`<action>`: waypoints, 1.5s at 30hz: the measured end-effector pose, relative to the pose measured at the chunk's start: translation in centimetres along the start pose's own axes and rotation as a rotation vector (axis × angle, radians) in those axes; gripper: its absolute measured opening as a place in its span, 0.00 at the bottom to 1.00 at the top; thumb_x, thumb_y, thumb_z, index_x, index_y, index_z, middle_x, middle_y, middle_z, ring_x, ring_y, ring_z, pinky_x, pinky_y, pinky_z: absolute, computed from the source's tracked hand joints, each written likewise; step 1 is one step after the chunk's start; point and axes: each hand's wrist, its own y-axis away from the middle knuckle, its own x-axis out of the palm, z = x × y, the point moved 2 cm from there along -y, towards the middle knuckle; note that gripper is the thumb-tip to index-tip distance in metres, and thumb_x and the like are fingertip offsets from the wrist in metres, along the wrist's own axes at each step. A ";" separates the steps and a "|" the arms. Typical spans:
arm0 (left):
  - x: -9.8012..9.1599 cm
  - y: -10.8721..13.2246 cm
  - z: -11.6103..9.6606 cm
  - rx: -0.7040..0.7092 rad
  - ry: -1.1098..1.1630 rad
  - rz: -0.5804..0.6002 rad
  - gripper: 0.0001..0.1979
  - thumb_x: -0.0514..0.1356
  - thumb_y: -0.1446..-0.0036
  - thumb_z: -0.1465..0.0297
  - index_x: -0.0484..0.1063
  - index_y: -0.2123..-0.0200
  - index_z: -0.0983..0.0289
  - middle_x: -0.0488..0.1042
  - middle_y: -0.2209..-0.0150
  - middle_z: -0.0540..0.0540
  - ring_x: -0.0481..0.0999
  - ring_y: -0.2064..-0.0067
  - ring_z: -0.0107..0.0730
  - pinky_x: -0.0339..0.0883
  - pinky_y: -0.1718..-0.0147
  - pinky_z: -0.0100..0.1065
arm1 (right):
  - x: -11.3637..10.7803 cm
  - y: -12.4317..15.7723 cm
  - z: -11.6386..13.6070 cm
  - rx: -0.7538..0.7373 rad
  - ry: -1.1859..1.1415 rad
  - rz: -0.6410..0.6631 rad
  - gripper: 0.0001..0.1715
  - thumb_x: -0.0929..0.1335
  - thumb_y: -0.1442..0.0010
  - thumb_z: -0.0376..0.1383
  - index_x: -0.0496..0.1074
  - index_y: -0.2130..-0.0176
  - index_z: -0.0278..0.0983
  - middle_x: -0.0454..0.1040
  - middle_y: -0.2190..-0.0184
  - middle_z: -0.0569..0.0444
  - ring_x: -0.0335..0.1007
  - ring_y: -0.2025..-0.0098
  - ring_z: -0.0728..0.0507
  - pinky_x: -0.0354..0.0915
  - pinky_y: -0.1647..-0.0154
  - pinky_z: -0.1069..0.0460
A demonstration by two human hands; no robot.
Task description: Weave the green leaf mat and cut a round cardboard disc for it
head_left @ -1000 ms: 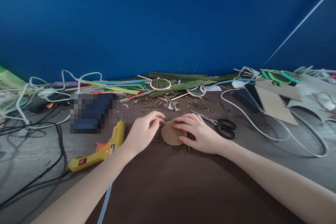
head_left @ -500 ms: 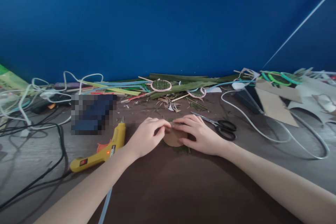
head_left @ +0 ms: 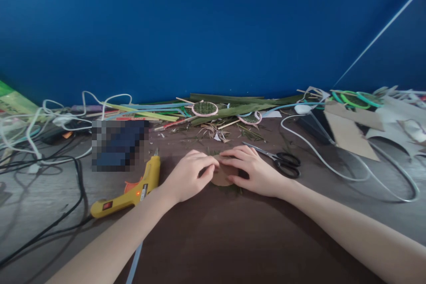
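Observation:
A round brown cardboard piece point(head_left: 222, 176) lies on the dark brown table surface, with bits of green leaf showing at its edges. My left hand point(head_left: 195, 175) is at its left side, thumb and fingers brought together at the disc's edge; what lies between the fingertips is too small to make out. From the right, my right hand point(head_left: 254, 171) rests on the disc with its fingers spread apart. Scissors with black handles point(head_left: 284, 162) lie just right of my right hand. A yellow glue gun point(head_left: 146, 184) with a lit orange light is beside my left forearm.
Green leaf strips point(head_left: 233, 108), scraps and two pink-rimmed rings, one of them upper centre point(head_left: 205, 108), lie along the blue wall. White cables and a dark, blurred-out object point(head_left: 121, 144) are at left. Cardboard pieces point(head_left: 349, 133) and a white cable lie at right.
My left hand has shifted slightly right, and its thumb has moved closer to its fingers over the disc. My right hand has hardly moved.

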 end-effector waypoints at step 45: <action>-0.3 0.2 -0.2 -0.111 0.074 0.032 0.12 0.48 0.43 0.75 0.71 0.66 0.60 0.78 0.65 0.50 0.73 0.62 0.34 0.64 0.57 0.38 | -0.9 -0.3 -0.4 0.132 -0.031 -0.159 0.16 0.62 0.39 0.36 0.70 0.52 0.38 0.70 0.49 0.45 0.63 0.46 0.39 0.61 0.45 0.40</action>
